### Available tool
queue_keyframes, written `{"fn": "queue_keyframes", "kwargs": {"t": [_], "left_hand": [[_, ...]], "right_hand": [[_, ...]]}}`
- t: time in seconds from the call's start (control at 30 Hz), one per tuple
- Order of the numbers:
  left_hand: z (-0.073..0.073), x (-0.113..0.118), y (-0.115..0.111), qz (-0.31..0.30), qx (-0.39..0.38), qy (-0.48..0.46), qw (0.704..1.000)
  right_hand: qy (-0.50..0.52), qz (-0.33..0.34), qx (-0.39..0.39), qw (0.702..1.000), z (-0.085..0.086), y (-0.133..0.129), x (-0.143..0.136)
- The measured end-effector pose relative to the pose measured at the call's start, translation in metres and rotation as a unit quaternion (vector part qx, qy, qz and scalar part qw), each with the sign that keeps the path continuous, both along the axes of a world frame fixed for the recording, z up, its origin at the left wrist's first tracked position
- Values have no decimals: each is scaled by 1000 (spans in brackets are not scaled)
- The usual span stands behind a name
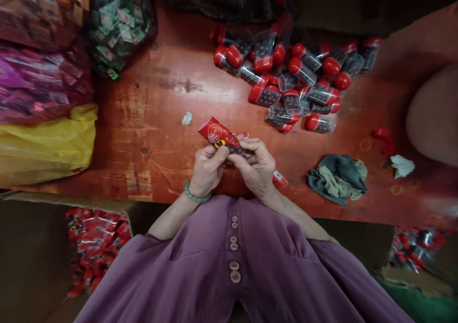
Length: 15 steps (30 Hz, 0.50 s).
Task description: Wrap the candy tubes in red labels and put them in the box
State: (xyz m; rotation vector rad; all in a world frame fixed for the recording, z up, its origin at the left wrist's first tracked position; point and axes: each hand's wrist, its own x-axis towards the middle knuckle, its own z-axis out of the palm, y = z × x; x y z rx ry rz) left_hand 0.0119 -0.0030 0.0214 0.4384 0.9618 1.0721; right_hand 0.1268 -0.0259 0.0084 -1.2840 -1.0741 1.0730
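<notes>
two hands on one red pack [218,132], raised over the table [143,122], directly in front of the shirt [234,246]; clock directions taken from the pack. left hand [208,169], beaded bracelet [197,198] at wrist: thumb and fingers pinching the pack's near edge. right hand [255,165]: thumb and fingers grasping its dark lower end, partly hiding it. pack tilted, printed end toward 10 o'clock.

surroundings: one wrapper [244,135] at 3, just behind the pack, partly blocked by it; a second [279,180] at 4, partly blocked by the right hand. white scrap [186,118] at 10. heap of red-capped jars [300,82] at 1 to 2, several lying on others. rag [336,179] at 4; tissue [402,165] beyond it. yellow bag [50,141] at 9, pink bag [43,84] at 10. carton [129,213] of red packs at 8.
</notes>
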Motion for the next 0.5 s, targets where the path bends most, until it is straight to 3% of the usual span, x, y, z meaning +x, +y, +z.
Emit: {"fn": "queue_keyframes", "kwargs": {"t": [0.07, 0.27, 0.5], "left_hand": [[2, 1, 0, -6, -2, -10, 1000], [5, -8, -1, 11, 0, -17, 1000], [12, 4, -11, -22, 6, -7, 1000]], "right_hand": [[-8, 0, 14, 1000, 1, 2, 0], [68, 64, -45, 995, 5, 4, 2], [52, 75, -9, 996, 0, 4, 4]]}}
